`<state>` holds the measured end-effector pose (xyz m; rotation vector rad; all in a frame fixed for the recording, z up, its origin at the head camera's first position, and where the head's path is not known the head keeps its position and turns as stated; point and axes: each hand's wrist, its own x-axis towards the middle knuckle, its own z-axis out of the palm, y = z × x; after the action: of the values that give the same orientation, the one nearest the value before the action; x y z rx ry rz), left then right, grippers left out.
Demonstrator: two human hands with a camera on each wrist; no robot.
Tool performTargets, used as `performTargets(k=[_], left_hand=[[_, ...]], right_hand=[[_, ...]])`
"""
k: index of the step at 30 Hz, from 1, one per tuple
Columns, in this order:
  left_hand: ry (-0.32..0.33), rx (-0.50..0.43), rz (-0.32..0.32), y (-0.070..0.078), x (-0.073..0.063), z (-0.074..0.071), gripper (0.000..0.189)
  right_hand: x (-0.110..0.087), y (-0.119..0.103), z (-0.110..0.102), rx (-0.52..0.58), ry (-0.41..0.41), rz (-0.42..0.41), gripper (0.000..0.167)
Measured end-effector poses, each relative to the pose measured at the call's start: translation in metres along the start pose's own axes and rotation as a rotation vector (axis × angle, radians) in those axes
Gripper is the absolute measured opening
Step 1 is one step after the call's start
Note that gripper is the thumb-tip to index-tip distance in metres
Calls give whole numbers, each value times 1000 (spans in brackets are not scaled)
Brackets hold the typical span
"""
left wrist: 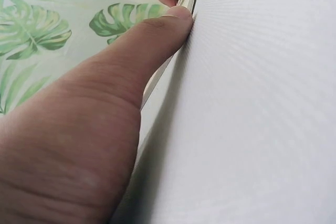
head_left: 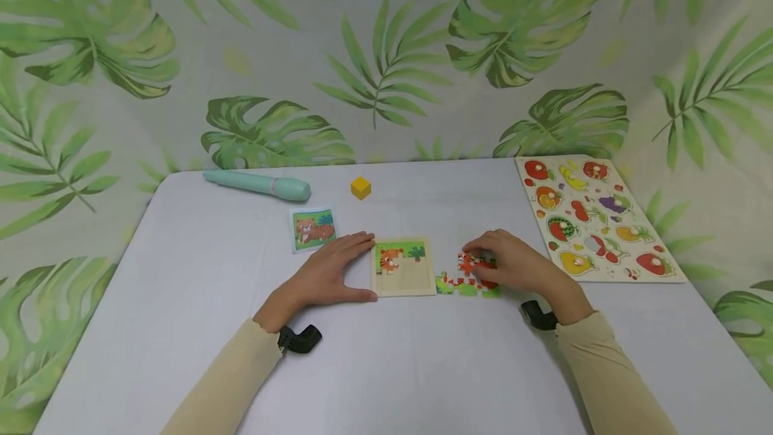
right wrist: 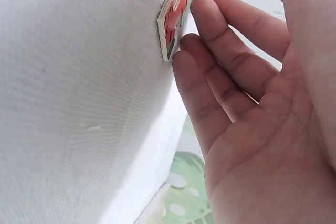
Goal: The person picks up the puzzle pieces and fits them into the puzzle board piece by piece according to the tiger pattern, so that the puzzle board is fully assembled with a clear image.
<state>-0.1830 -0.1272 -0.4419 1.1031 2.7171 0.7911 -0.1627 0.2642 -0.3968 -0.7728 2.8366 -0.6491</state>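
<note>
A square wooden puzzle board (head_left: pixel 392 282) lies on the white table, with a tiger-head piece (head_left: pixel 389 260) and a leafy piece (head_left: pixel 417 252) in its frame. My left hand (head_left: pixel 329 270) rests at its left side, fingers at the upper corner and thumb (left wrist: pixel 163 32) along the lower edge. To the right of the board, my right hand (head_left: pixel 507 260) pinches an orange tiger puzzle piece (head_left: pixel 464 263) between thumb and index finger. Several loose puzzle pieces (head_left: pixel 468 288) lie below it. Close by the other fingers is a red piece (right wrist: pixel 170 22).
A tiger picture card (head_left: pixel 314 228) lies left of the board. Behind are a yellow cube (head_left: pixel 361 187) and a mint-green stick-shaped object (head_left: pixel 256 183). A fruit peg board (head_left: pixel 598 220) lies at the right edge, beyond my right hand. A leaf-patterned cloth hangs behind the table.
</note>
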Motion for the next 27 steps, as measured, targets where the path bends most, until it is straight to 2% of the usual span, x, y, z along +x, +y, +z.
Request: performTargets(k=[14, 27], left_hand=[[13, -3, 6, 2, 0, 0, 101], [7, 3, 10, 1, 0, -1, 101]], right_hand=[[-1, -7, -8, 21, 15, 4, 37], [4, -15, -12, 1, 58, -63, 35]])
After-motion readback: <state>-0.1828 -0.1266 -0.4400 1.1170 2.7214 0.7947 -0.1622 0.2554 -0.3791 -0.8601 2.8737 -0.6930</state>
